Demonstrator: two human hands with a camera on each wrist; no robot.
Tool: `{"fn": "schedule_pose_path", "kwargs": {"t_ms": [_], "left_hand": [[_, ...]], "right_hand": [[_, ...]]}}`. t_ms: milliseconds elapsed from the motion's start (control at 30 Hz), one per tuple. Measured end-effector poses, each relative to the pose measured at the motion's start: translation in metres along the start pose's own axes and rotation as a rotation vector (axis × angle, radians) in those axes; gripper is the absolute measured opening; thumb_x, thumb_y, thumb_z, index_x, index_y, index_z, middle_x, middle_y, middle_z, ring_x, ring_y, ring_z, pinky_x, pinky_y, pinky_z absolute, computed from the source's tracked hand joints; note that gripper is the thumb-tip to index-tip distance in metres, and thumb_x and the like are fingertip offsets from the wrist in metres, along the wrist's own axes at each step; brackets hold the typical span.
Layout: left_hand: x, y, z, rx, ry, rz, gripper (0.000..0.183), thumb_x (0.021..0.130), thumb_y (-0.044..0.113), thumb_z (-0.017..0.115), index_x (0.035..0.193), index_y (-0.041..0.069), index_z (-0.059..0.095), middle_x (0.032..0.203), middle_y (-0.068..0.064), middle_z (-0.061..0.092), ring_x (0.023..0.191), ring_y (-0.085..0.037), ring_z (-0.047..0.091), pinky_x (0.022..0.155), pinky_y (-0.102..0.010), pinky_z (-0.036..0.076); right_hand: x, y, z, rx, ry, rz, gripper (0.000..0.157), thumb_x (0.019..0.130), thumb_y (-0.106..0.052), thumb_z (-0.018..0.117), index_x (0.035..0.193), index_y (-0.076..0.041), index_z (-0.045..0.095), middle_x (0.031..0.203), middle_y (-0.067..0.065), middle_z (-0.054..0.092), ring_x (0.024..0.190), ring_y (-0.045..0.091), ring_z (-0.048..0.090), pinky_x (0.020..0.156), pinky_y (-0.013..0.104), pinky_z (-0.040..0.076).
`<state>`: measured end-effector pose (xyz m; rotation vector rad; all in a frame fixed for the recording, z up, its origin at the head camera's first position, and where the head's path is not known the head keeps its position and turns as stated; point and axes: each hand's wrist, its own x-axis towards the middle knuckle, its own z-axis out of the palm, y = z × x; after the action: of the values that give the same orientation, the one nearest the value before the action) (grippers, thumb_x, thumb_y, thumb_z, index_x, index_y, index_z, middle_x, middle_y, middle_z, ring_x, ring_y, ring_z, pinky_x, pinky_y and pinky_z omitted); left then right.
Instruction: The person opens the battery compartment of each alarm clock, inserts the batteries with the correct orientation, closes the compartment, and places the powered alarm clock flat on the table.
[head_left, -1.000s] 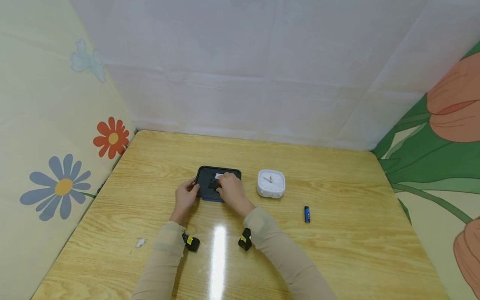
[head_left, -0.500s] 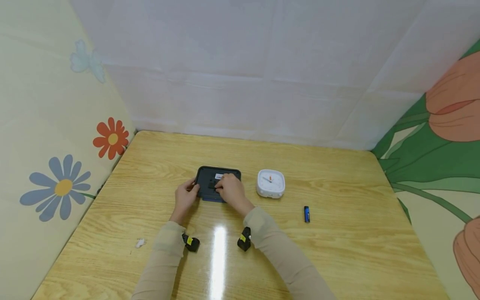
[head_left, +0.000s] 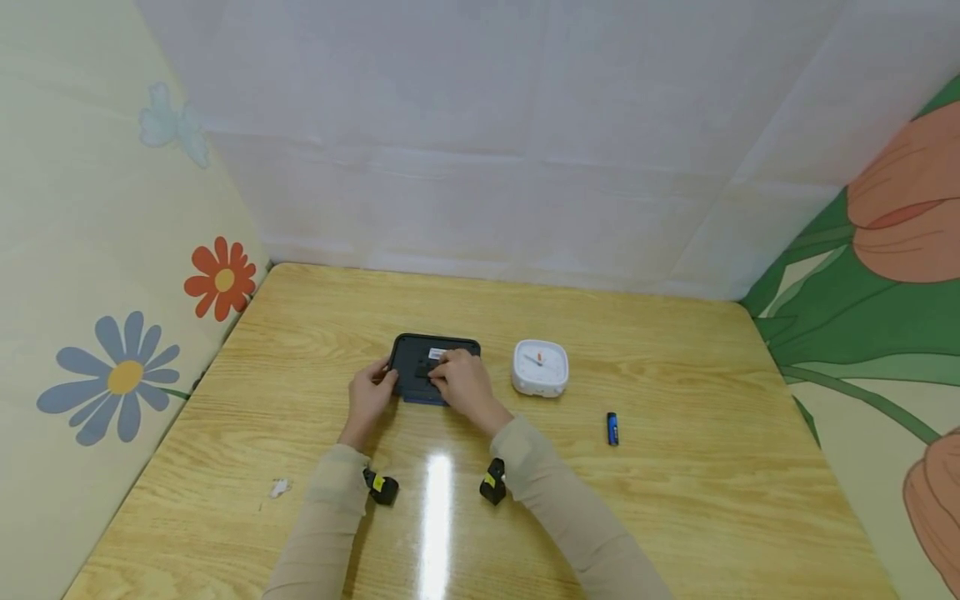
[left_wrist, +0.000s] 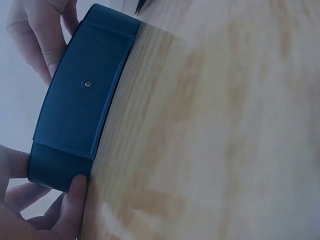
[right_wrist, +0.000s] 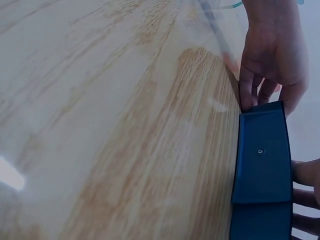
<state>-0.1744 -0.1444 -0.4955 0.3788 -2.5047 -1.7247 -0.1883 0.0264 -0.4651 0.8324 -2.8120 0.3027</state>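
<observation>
A black rectangular desk clock (head_left: 408,354) lies face down on the table, with a square box at the middle of its back and a white label above. My left hand (head_left: 371,395) grips its left end, thumb on top. My right hand (head_left: 463,385) is over the right half of the back. Its thumb and fingertips pinch at the central box; the small part between them is hidden. The left wrist view shows the clock's dark base side (left_wrist: 82,95) with a screw, and my left fingers around one end. In the right wrist view, the right fingers (right_wrist: 304,195) are partly visible behind it.
A small white alarm clock (head_left: 541,367) stands right of the black clock. A blue battery (head_left: 612,429) lies farther right. A white scrap (head_left: 280,487) is at the left on the wooden table (head_left: 697,500). A pale wall sheet borders the back edge.
The right fingertips shift slightly at the central box, and the right wrist camera turns a little. My left hand keeps its hold; the black clock, white clock and battery stay in place.
</observation>
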Motion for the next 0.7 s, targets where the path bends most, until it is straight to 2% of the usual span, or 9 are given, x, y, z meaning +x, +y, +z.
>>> {"fn": "schedule_pose_path", "kwargs": {"t_ms": [133, 333, 567, 700], "left_hand": [[0.0005, -0.0005, 0.0003, 0.002, 0.005, 0.001, 0.037, 0.088, 0.009, 0.053, 0.124, -0.003, 0.054, 0.11, -0.025, 0.058, 0.098, -0.031, 0.054, 0.07, -0.029, 0.048], [0.0002, -0.0018, 0.0002, -0.001, -0.006, 0.01, 0.037, 0.089, 0.008, 0.053, 0.124, -0.004, 0.053, 0.109, -0.026, 0.057, 0.097, -0.032, 0.054, 0.068, -0.029, 0.049], [0.0004, -0.0033, 0.0006, 0.013, 0.0, 0.025, 0.037, 0.089, 0.008, 0.052, 0.124, -0.004, 0.053, 0.108, -0.026, 0.057, 0.097, -0.032, 0.054, 0.071, -0.031, 0.049], [0.0001, -0.0037, 0.0002, 0.023, -0.003, 0.028, 0.038, 0.089, 0.009, 0.052, 0.124, -0.003, 0.053, 0.108, -0.026, 0.057, 0.097, -0.032, 0.054, 0.072, -0.034, 0.049]], "right_hand": [[-0.0004, 0.0017, 0.0015, -0.004, 0.026, -0.006, 0.012, 0.083, -0.027, 0.066, 0.09, -0.024, 0.075, 0.096, -0.001, 0.065, 0.089, 0.016, 0.058, 0.072, 0.034, 0.046], [0.0012, 0.0004, 0.0014, -0.089, -0.002, -0.002, 0.013, 0.084, -0.031, 0.065, 0.091, -0.028, 0.074, 0.092, -0.003, 0.064, 0.082, 0.012, 0.059, 0.071, 0.034, 0.045], [0.0022, -0.0013, 0.0015, -0.11, 0.005, -0.018, 0.012, 0.083, -0.031, 0.066, 0.091, -0.027, 0.074, 0.09, -0.004, 0.063, 0.072, 0.01, 0.06, 0.055, 0.026, 0.042], [0.0033, -0.0022, 0.0009, -0.113, -0.016, -0.01, 0.012, 0.083, -0.031, 0.065, 0.091, -0.028, 0.074, 0.09, -0.005, 0.063, 0.072, 0.01, 0.059, 0.054, 0.027, 0.043]]}}
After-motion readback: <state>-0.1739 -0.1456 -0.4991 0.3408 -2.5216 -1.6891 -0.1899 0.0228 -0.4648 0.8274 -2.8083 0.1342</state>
